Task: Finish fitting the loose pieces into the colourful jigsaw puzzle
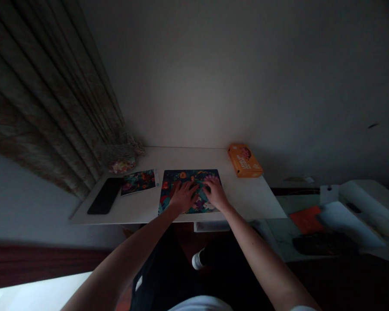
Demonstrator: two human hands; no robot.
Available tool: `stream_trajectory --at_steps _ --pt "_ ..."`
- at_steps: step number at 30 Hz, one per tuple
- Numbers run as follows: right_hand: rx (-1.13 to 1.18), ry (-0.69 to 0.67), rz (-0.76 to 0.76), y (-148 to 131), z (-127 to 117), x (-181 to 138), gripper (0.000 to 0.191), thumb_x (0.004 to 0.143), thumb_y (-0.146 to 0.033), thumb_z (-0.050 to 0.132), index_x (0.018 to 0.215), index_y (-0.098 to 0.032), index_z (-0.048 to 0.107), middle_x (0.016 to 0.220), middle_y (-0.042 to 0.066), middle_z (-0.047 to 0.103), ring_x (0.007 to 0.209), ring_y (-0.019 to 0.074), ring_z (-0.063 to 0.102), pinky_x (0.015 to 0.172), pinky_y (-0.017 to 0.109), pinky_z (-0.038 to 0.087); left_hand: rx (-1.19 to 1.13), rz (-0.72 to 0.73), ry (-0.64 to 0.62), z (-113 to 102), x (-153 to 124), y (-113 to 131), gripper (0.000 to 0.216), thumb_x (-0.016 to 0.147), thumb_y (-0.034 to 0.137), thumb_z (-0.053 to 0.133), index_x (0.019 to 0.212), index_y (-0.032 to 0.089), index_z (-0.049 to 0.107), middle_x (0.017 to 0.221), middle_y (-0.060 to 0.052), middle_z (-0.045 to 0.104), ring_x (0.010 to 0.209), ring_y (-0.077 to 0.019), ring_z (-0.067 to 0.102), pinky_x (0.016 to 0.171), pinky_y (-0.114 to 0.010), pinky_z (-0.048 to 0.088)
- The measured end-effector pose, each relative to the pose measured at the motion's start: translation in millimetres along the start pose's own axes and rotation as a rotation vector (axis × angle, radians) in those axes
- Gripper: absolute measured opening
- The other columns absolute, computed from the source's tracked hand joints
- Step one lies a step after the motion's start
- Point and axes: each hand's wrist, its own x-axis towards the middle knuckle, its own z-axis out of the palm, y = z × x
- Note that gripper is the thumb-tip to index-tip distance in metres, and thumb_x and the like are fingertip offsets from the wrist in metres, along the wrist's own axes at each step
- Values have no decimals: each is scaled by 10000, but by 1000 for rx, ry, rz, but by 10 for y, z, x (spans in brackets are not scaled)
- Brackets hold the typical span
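Note:
A colourful flower-patterned jigsaw puzzle (181, 178) lies flat on a white table (246, 196). My left hand (182, 196) rests palm down on the puzzle's middle, fingers spread flat. Just to its right, my right hand (216, 193) presses on the same surface with fingers stretched forward. Neither hand holds anything that I can see. Both forearms reach in from the bottom of the view.
A smaller printed picture sheet (138, 181) lies left of the puzzle, and a black phone-like slab (105, 195) beyond it. An orange box (244, 161) sits at the table's back right. A curtain (52, 116) hangs on the left. Low furniture with an orange item (306, 219) stands right.

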Motion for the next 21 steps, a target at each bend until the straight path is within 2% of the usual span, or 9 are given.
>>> stream_trajectory --at_steps 4,9,13,21 --pt "-74 -59 -90 -152 -38 -235 336 1020 -272 532 1296 -236 720 1387 121 681 1390 304 538 1152 512 413 -6 9 7 -1 0 -8 452 1052 398 469 1476 275 565 1510 -135 559 1414 -331 483 1214 -647 297" --pt "-166 -117 -97 -287 -5 -371 410 1044 -305 501 1412 -196 648 1471 156 626 1396 322 538 1179 535 384 14 -1 -9 -25 2 7 471 1052 384 463 1497 248 541 1515 -139 559 1415 -322 483 1222 -629 295" --pt "-176 -111 -97 -295 -6 -356 408 1047 -316 497 1414 -216 644 1453 154 640 1398 318 537 1182 548 370 -4 -8 -5 -31 5 17 469 1051 366 466 1487 215 549 1507 -149 570 1413 -325 490 1224 -635 296" --pt "-183 -124 -97 -272 -19 -349 387 1049 -354 508 1388 -240 656 1449 135 645 1393 317 534 1181 554 358 -10 11 23 -22 -5 -5 413 1047 359 484 1429 265 608 1492 -131 581 1394 -324 510 1209 -642 318"
